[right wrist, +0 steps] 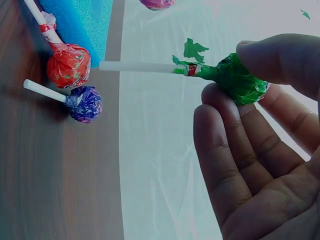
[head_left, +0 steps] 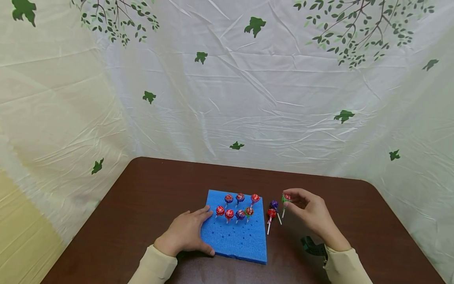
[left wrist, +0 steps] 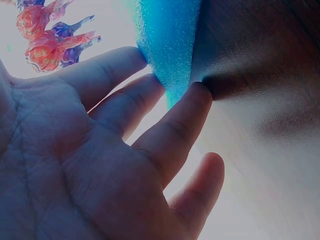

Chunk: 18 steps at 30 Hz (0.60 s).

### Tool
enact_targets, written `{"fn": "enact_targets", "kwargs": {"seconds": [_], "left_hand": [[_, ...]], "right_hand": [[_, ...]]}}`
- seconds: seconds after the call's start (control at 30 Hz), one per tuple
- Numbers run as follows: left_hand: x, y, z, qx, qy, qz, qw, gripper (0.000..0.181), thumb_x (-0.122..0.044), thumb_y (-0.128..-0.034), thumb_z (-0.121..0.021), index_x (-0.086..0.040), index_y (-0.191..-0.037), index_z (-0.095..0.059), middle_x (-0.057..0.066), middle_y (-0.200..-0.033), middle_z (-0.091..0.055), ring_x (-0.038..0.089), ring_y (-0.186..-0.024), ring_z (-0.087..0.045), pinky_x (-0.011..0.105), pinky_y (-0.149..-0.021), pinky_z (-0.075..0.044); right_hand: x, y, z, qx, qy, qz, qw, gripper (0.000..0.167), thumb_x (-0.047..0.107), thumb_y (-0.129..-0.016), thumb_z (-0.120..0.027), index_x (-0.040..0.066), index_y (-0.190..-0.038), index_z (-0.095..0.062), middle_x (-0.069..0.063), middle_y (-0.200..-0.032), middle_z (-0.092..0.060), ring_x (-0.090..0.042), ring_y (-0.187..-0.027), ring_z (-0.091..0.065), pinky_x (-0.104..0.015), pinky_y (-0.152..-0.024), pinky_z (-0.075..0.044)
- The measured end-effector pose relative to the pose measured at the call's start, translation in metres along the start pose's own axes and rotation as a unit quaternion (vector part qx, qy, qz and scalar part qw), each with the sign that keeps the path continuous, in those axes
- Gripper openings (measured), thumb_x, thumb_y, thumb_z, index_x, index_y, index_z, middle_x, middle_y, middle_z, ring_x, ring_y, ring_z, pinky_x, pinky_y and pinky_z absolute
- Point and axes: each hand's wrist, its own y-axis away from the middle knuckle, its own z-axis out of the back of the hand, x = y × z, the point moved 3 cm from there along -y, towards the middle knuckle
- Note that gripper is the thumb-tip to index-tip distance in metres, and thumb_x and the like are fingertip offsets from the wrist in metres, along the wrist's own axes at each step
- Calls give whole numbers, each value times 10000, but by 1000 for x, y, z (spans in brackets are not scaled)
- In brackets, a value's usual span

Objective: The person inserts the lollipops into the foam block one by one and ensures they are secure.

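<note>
Between thumb and fingers my right hand [head_left: 312, 211] pinches a green-wrapped lollipop [right wrist: 241, 82] by its candy head, its white stick hanging down. My left hand [head_left: 188, 232] rests along the left edge of a blue foam board [head_left: 234, 244], fingers straight and touching its side. Several lollipops stand upright in the board in two rows, among them a green and red one [head_left: 249, 212] at the right end of the nearer row. On the table right of the board lie a red lollipop [head_left: 271, 213] and a purple lollipop [head_left: 274, 204], close to my right hand.
The brown table [head_left: 159, 185] has rounded far corners. Rows of small holes mark the nearer half of the board. A dark green strap-like object [head_left: 313, 246] shows under the right wrist. White cloth [head_left: 227, 110] printed with leaves hangs behind and beside the table.
</note>
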Motion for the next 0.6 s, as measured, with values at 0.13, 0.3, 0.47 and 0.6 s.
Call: {"fn": "enact_targets", "kwargs": {"seconds": [0.13, 0.3, 0.47, 0.6], "left_hand": [[-1, 1, 1, -6, 11, -16, 10000, 1070, -667, -576, -850, -100, -1433, -554, 95, -1516, -458, 276, -1325, -502, 579, -1073, -359], [0, 1, 0, -21, 30, -30, 10000, 1065, -660, -576, -854, -97, -1430, -557, 99, -1513, -461, 282, -1323, -503, 581, -1071, -360], [1, 0, -2, 5, 5, -3, 10000, 1068, -669, -581, -843, -107, -1440, -548, 92, -1523, -450, 278, -1330, -496, 575, -1078, -355], [1, 0, -2, 24, 7, 6, 10000, 1069, -668, -583, -844, -107, -1443, -545, 91, -1525, -446, 278, -1333, -493, 574, -1079, -353]], "right_hand": [[2, 0, 0, -42, -109, 94, 9999, 301, 92, -886, -771, 93, -1175, -688, 4, -996, -696, -121, -818, -684, -246, -701, -572], [6, 1, -1, -60, -292, 216, 9993, 312, 60, -873, -775, 91, -1172, -689, 2, -1013, -698, -117, -845, -693, -227, -724, -569], [10, 2, -6, -59, -443, 292, 9986, 329, 38, -860, -782, 81, -1173, -690, 6, -1013, -699, -127, -847, -698, -245, -724, -575], [13, 2, -12, -48, -471, 338, 9983, 335, 33, -852, -788, 103, -1165, -693, 18, -1010, -699, -133, -850, -701, -267, -723, -581]]}}
